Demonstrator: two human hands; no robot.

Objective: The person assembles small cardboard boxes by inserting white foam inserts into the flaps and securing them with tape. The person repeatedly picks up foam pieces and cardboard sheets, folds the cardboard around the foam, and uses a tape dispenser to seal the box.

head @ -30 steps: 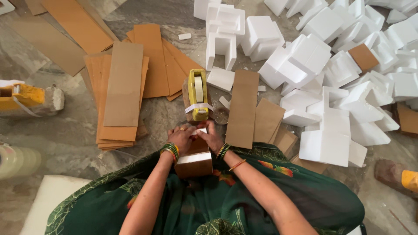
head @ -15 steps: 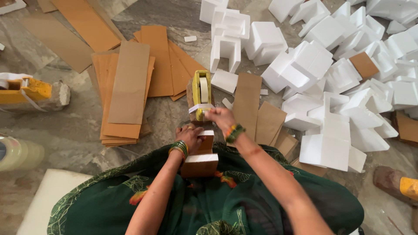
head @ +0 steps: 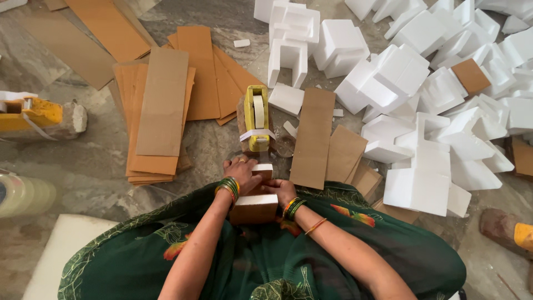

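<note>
Your left hand point(head: 240, 169) wraps over the top of the cardboard-wrapped block point(head: 254, 206) in your lap, fingers curled on its far end. Your right hand point(head: 282, 190) presses closed against its right side. Just beyond sits the yellow tape dispenser point(head: 257, 118) on the floor point(head: 83, 166), cardboard sheets point(head: 162, 105) left, white foam pieces point(head: 422, 89) right.
</note>
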